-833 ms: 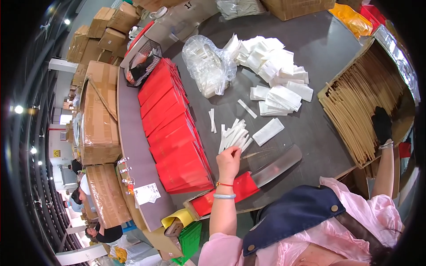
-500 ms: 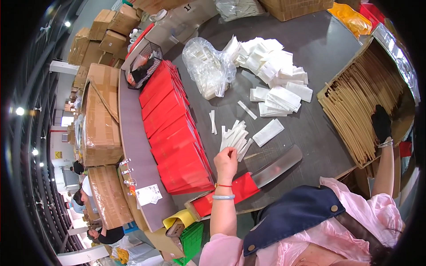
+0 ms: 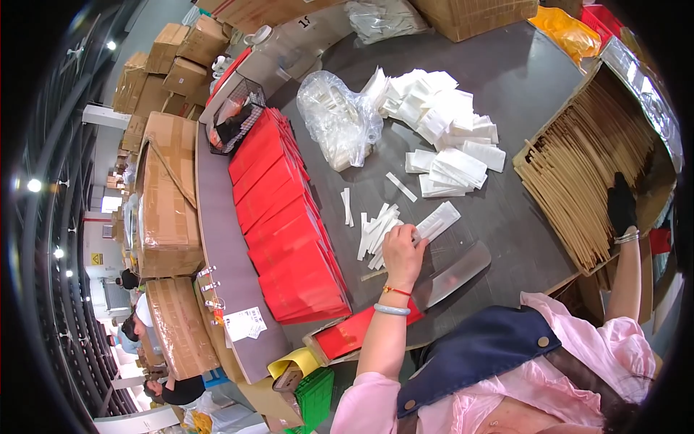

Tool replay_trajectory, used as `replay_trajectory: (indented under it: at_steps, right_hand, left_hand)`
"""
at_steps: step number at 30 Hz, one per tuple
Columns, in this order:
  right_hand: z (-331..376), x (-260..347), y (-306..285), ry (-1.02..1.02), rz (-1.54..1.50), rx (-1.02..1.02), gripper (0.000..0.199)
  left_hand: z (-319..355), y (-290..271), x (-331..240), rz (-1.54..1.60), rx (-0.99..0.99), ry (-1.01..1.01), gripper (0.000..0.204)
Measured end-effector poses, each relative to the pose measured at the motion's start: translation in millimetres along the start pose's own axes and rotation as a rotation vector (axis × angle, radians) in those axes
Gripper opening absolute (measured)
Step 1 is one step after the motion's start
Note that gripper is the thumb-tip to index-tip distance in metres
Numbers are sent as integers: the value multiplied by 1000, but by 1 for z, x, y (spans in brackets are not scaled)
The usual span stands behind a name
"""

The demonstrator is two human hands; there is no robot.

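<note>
The left hand point(image 3: 403, 253), bare, reached over the near edge of the worktop point(image 3: 506, 224), its thumb and fingertips at the near end of a flat white packet point(image 3: 441, 219). Whether they were clamped on it could not be told, as the hand covered that end. The packet lay on the worktop, nearer its near edge than its far one, and a bunch of narrow white strips point(image 3: 374, 230) spread just left of it, partly behind the hand. Two more loose strips lay farther toward the far edge.

The right hand point(image 3: 622, 206), in a black glove, was at a carton at the worktop's right edge, against the upright brown pieces point(image 3: 578, 177) packed inside; whether its fingers were together or apart could not be made out.

Below the left forearm, by the near edge, lay a red piece point(image 3: 350, 334) with a long, shiny grey strip point(image 3: 463, 273) running out to its right. Overlapping red envelopes point(image 3: 278, 210) lined the left edge, with a wire basket point(image 3: 238, 116) beyond their far end. Toward the far edge sat a clear plastic bag point(image 3: 336, 119) and, beside it, a loose heap of white packets point(image 3: 437, 108).
</note>
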State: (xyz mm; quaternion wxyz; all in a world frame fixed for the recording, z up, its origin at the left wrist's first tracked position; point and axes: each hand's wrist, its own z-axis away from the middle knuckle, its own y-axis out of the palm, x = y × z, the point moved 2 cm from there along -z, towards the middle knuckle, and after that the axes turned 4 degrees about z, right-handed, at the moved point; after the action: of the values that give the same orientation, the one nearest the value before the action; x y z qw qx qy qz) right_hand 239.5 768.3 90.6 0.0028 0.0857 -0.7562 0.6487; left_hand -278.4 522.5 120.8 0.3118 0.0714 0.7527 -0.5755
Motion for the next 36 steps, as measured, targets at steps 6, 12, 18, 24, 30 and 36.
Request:
replay_trajectory:
  at_steps: [6,12,18,24,30,36]
  right_hand:
    - [4,14,-36,-5,-203,-474,35]
    - [79,221,-89,-221,-1214,168,15]
    - [113,276,-14,-634,-978,324,13]
    - [100,292,-26,-916,-558,476,22]
    - [129,331,-10,-1141,-627,394,22]
    - [125,314,23,-736,-780,522,11]
  left_hand:
    - [2,-4,1,80,33,-80,26]
    - [18,-53,-35,501,210,-348,18]
    - [79,-39,-32,9,218,-43,36]
    - [107,-71,-30,-41,87,-106,54]
    - [110,-48,-35,-35,174,-63,70]
    - [109,-45,-39,-110,153,-75,70]
